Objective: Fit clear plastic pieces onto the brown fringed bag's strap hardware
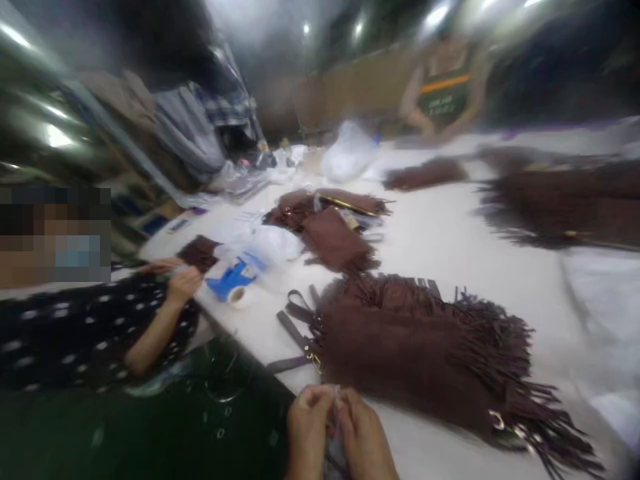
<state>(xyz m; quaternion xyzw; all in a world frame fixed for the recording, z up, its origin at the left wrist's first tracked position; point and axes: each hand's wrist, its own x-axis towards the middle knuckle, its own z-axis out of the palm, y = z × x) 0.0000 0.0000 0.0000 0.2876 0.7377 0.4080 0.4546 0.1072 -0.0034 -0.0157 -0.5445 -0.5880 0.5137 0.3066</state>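
My left hand [311, 427] and my right hand [361, 430] are close together at the table's near edge, fingertips pinched. Between them hangs a strip of thin, pale, see-through material [336, 447], perhaps plastic; blur hides its exact kind. Just beyond my hands lies a large dark brown fringed bag [400, 347], flat on the white table [430, 243]. Its straps [293, 330] with gold-coloured metal fittings stick out on the left. More metal clasps [510, 427] show at its right end among the fringe.
More brown fringed pieces [337, 237] lie mid-table, and a brown stack [580, 200] stands at right. A blue-and-white packet [233, 277] and a small cup [240, 297] sit near a co-worker's hand [184, 283] at left. Another person [443, 93] is across the table.
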